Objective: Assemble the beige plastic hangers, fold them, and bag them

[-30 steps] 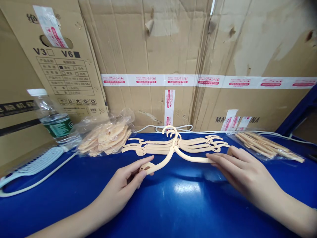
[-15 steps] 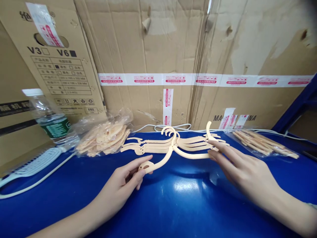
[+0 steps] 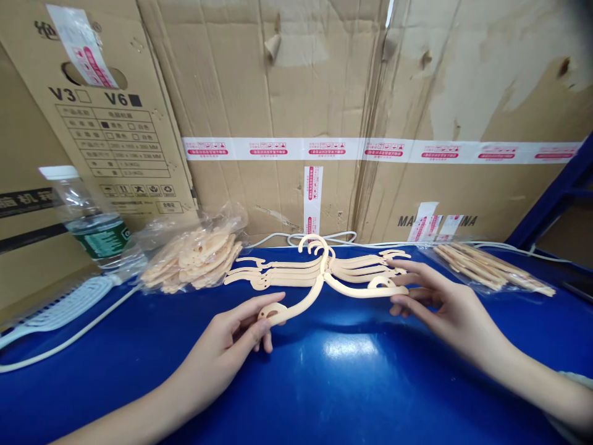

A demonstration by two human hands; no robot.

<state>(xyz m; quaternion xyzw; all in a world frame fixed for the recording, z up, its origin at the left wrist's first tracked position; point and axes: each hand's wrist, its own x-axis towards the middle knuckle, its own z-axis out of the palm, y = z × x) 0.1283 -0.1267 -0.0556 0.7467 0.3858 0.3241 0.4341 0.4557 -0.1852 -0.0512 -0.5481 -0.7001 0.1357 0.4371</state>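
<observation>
A cream folding clothes hanger (image 3: pixel 303 303) is held just above the front of the blue tabletop, its hook pointing up. My left hand (image 3: pixel 234 330) pinches the hanger's left end, which has a small animal-face shape with dark marks, between thumb and fingers. At the opposite end, my right hand (image 3: pixel 456 309) has its thumb and fingers closed round the tip of the right arm. A small curved piece lies against that arm beside my fingertips. Directly behind, several similar hangers (image 3: pixel 291 278) lie lined up together, partly covered by the held one.
Clear bags of cream hanger parts (image 3: pixel 204 256) and of thin cream sticks (image 3: pixel 491 266) lie left and right. A water bottle (image 3: pixel 95 228), a pale blue hairbrush (image 3: pixel 69 306) and a white cable (image 3: pixel 92 337) are at left. Cardboard (image 3: pixel 278 93) walls the back.
The curved piece on the hanger's right arm has swung from upright down against the arm. My right hand has shifted slightly and now pinches the arm's tip. My left hand keeps its hold.
</observation>
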